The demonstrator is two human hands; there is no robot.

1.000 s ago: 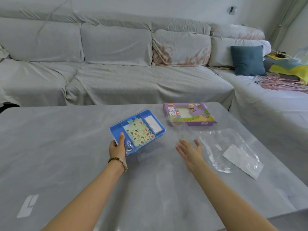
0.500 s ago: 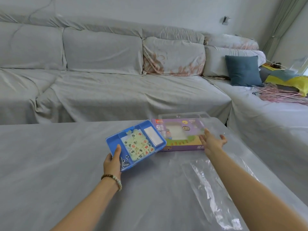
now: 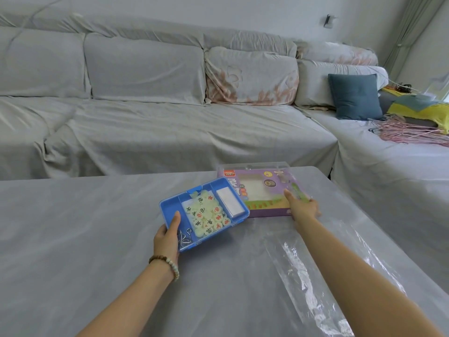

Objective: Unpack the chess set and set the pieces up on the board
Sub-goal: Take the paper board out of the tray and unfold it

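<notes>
A blue plastic tray (image 3: 170,206) sits on the grey table (image 3: 73,227). Its middle compartment holds several pale round chess pieces (image 3: 206,215) with red and black characters. A white folded sheet (image 3: 229,203) lies in the right compartment and metal rings (image 3: 184,237) in the near left one. My left hand (image 3: 167,237) grips the tray's near left corner, thumb on the rim. The purple chess box (image 3: 257,190) lies just behind the tray, partly under it. My right hand (image 3: 303,207) holds the box at its near right corner, thumb on top.
A clear plastic bag (image 3: 303,271) lies flat on the table under my right forearm. A grey covered sofa (image 3: 170,122) runs behind the table and round to the right. On it are a blue cushion (image 3: 354,96), yellow cloth (image 3: 422,110) and pink hangers (image 3: 413,130).
My right hand has left the table middle, reached forward to the purple box and taken hold of it. My left hand has stayed on the tray.
</notes>
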